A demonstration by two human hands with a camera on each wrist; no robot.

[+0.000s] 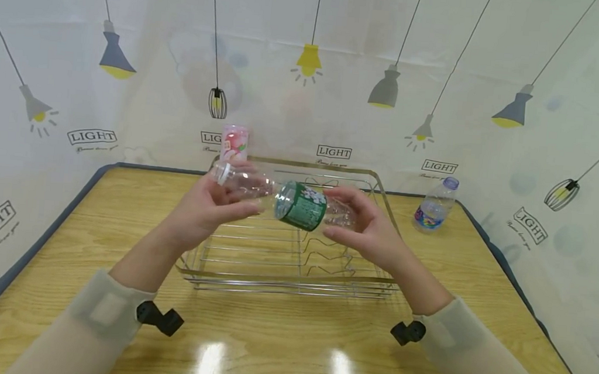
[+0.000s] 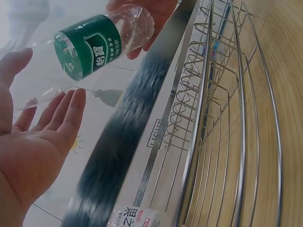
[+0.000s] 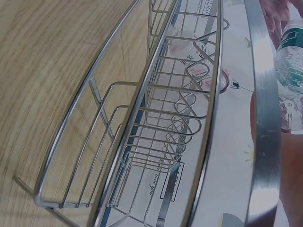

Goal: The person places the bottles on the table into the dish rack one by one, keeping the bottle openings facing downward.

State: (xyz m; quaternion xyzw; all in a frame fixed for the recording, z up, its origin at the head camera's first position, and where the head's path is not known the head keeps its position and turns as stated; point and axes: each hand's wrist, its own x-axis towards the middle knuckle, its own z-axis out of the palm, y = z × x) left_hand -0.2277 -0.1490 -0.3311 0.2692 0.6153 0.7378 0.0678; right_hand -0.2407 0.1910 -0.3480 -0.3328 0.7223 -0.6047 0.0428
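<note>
A clear plastic bottle point(image 1: 302, 205) with a green label lies sideways in the air above a wire dish rack point(image 1: 292, 280). My left hand point(image 1: 208, 206) holds its neck end between thumb and fingers, the white neck ring pointing left. At the base end my right hand point(image 1: 367, 224) grips the bottle, thumb below and fingers above. In the left wrist view the left fingers point(image 2: 71, 113) are spread beneath the clear part of the bottle point(image 2: 90, 47). From the right wrist, the rack's rim point(image 3: 266, 113) covers much of the right hand.
Behind the rack at the left stands a pink drink container point(image 1: 234, 142) with peach pictures. A second clear bottle point(image 1: 435, 206) with a purple cap stands on the wooden table point(image 1: 277, 338) to the right of the rack. A lamp-patterned cloth point(image 1: 286, 21) hangs around the table.
</note>
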